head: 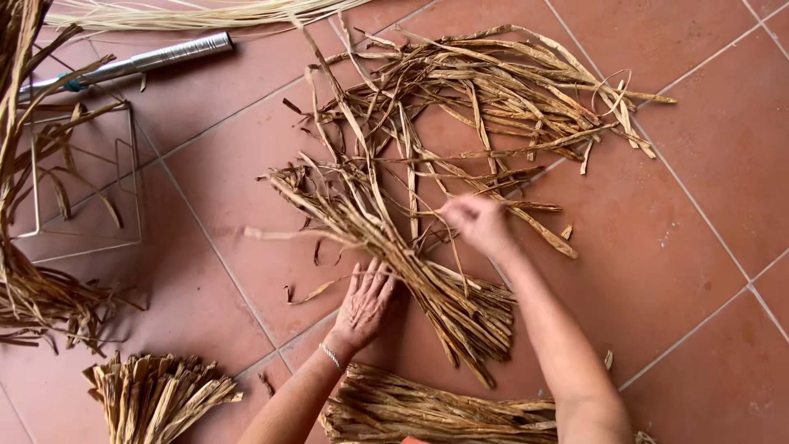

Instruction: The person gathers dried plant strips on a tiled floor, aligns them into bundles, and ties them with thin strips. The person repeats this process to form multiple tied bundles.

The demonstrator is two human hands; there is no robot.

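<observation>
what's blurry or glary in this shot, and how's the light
Head view: even, soft light on the tiled floor, only faint shadows under the dried strips; the right hand is motion-blurred, the left hand sharp; a bright glare streak runs along the metal tube.

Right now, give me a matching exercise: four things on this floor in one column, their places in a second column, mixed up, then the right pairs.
1. metal tube
2. wire frame
3. left hand
4. right hand

A. pinching strips in the loose pile
B. top left, lying on the tiles
C. flat beside the slanted leaf bundle
D. left, below the tube

Pairs: 1-B, 2-D, 3-C, 4-A
</observation>
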